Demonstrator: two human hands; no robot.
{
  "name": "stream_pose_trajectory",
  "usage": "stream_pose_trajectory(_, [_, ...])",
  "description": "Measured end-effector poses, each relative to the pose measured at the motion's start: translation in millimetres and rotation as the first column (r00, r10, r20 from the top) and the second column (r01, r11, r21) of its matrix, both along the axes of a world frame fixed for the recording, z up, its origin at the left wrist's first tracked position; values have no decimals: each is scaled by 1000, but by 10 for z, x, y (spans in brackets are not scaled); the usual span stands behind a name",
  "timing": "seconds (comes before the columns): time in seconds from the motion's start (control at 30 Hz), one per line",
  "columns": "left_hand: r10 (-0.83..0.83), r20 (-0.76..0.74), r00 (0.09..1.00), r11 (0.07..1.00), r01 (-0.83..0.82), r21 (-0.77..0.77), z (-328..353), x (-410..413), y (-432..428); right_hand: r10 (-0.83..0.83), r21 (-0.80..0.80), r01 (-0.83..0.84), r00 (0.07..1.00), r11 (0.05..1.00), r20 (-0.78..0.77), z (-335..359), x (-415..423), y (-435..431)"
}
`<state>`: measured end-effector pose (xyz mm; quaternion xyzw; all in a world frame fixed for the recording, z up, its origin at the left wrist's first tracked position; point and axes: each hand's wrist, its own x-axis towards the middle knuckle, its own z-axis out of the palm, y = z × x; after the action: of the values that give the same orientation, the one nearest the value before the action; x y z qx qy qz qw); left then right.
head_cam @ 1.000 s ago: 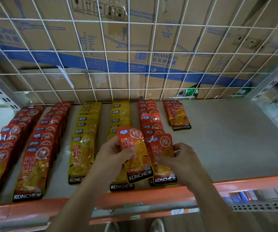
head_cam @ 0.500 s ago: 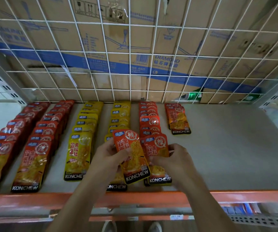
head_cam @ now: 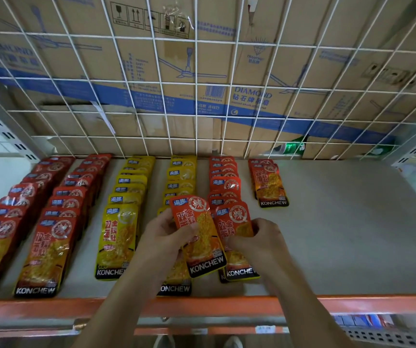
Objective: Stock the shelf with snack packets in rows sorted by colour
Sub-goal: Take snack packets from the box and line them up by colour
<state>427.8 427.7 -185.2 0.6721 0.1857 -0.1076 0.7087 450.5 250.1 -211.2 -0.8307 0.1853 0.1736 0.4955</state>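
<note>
We grip one orange packet [head_cam: 200,237] in our left hand [head_cam: 163,238] – our right hand [head_cam: 257,241] pinches the front packet [head_cam: 237,237] of the orange row on the shelf [head_cam: 347,229].

Red packets [head_cam: 48,247], yellow packets [head_cam: 119,237], perhaps orange-red packets [head_cam: 223,183]; orange shelf edge [head_cam: 377,303]

Right half of the shelf [head_cam: 352,234] is bare, open reach right of the short orange row [head_cam: 268,183]. Left half is packed with packet rows, only narrow strips between them. Wire grid [head_cam: 196,101] closes off the back, cardboard boxes [head_cam: 201,66] behind it. Orange front rail [head_cam: 51,308] edges the lower frame.
</note>
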Motion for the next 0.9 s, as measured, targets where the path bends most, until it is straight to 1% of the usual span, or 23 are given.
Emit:
stream_pose_trajectory(0.2, [-9,13,1000,999,9,-36,-14,61,22,-40,81,39,999,996,5,-4,37,-5])
stream_pose_trajectory(0.33, [-27,31,999,998,28,-50,-10,89,22,-23,115,22,1000,993,9,8,63,-40])
stream_pose_trajectory(0.6, [-31,37,999,999,31,9,-7,140,28,2,164,0,1000,986,-9,-23,76,-90])
stream_pose_trajectory(0.77, [-34,34,999,999,33,29,8,165,19,45,149,-42,999,988,-21,15,86,-112])
stream_pose_trajectory(0.9, [-33,32,999,999,32,26,4,176,4,62,188,-54,997,981,-37,32,64,-147])
